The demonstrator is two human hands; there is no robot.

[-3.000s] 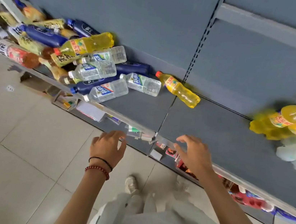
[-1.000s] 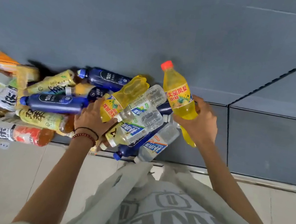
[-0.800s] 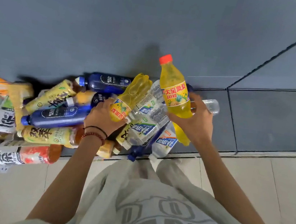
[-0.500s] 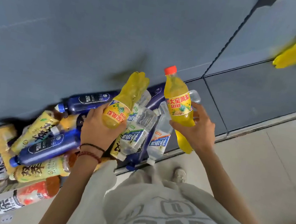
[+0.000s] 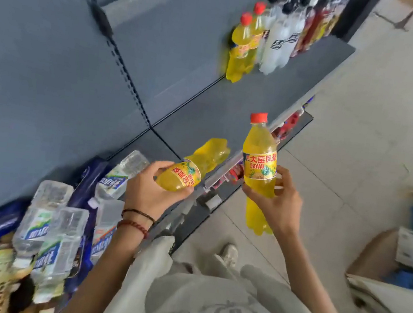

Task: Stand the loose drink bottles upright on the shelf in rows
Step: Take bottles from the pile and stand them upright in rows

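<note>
Upright red-capped yellow bottle (image 5: 259,163)

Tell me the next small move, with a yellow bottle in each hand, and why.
Probably carry the right hand's cap-up bottle to the shelf beside the standing yellow bottles, matching that row; the left hand's tilted bottle points base-first, so it needs turning first.

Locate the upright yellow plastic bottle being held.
Head view, right of centre: the yellow plastic bottle sits in the right hand at the front edge of the grey shelf, beside the tilted yellow bottle in the left hand.
</note>
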